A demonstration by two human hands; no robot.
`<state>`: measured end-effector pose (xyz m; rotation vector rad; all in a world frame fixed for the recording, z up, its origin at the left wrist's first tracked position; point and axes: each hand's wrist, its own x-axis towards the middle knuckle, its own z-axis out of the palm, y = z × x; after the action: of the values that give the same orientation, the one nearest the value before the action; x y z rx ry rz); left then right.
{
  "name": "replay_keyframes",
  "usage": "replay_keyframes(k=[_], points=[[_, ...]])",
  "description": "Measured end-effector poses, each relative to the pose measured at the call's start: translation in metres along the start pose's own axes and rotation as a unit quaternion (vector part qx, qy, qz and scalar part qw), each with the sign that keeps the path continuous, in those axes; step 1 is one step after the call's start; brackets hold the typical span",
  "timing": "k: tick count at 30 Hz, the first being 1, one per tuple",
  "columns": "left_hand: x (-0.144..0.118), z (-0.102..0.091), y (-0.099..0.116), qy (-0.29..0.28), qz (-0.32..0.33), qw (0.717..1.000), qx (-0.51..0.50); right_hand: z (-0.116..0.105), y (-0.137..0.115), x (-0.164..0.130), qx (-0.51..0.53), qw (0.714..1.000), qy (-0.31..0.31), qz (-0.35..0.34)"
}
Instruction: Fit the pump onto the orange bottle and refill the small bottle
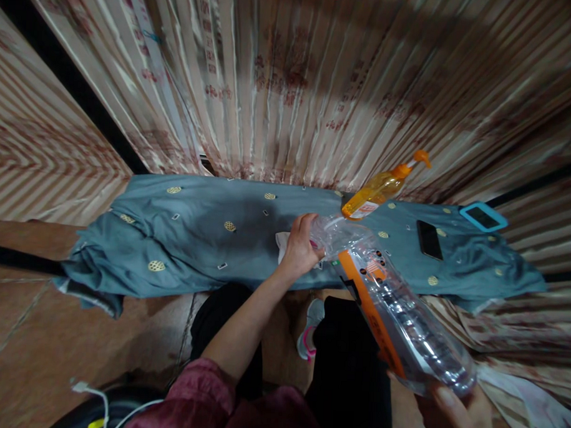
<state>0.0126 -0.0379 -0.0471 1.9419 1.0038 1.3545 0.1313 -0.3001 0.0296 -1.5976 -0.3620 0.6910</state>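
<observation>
left hand [299, 247] curled round the neck end of a big clear plastic bottle [399, 311] with orange label, right hand [451, 410] gripping its base, bottle tilted over a blue-grey cloth [195, 236], white rag [282, 244] under the left hand, orange pump bottle [380, 187] just behind, 1 black phone [429, 239] nearby

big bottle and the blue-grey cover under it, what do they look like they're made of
The big bottle: clear, glossy thin plastic, seemingly; you see through it, it has ribbed walls with bright glints and an orange label. The right hand holds its base, the left hand is at its neck.

The blue-grey cover: soft matte woven fabric, likely; it drapes, wrinkles and carries small gold motifs.
</observation>
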Motion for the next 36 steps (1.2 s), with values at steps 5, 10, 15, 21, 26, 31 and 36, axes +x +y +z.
replay_keyframes(k=[5,10,15,21,26,31,36], points=[[0.0,0.0,0.0,0.002,0.0,1.0,-0.003,-0.005,0.004,0.003,-0.009,1.0,-0.023,-0.015],[0.0,0.0,0.0,0.0,-0.001,1.0,-0.003,-0.007,0.003,0.004,-0.038,0.998,-0.044,-0.036],[0.0,-0.001,0.002,-0.007,-0.006,1.0,-0.003,-0.003,0.001,0.002,-0.012,0.999,-0.028,-0.023],[0.0,-0.001,0.0,-0.005,0.004,1.0,-0.006,-0.001,0.001,0.001,0.003,1.0,-0.01,-0.014],[-0.001,0.0,0.001,-0.004,0.002,1.0,-0.004,-0.002,0.001,0.003,-0.015,1.0,-0.013,-0.022],[0.0,-0.001,0.002,-0.011,-0.005,1.0,0.001,0.001,-0.003,0.0,0.005,1.0,-0.018,-0.01],[0.0,-0.001,0.002,-0.005,-0.003,1.0,-0.004,0.005,-0.006,-0.003,0.011,1.0,-0.01,-0.007]])
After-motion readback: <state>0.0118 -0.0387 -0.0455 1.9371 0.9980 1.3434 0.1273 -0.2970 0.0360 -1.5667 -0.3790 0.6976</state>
